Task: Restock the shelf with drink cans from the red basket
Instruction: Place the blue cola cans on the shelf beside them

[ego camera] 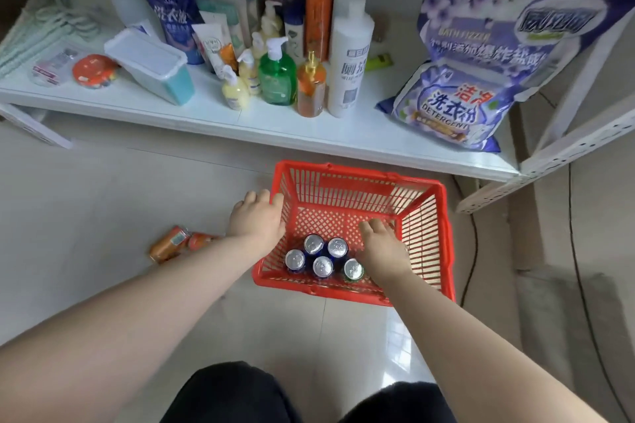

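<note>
A red plastic basket [426,216] stands on the tiled floor just in front of the low white shelf [309,134]. Several upright drink cans [323,266] with silver tops cluster in its near left corner, most blue, one green [353,269]. My left hand [257,216] grips the basket's left rim. My right hand [383,247] reaches inside, palm down, just right of the cans; whether it holds anything is hidden. Two orange cans [171,244] lie on their sides on the floor, left of the basket beside my left forearm.
The shelf carries pump bottles [277,75], a tall white bottle [350,55], a clear lidded box [151,65], a round red tin [94,70] and big purple detergent bags [450,106]. A perforated white upright [563,151] and a black cable [580,285] lie to the right.
</note>
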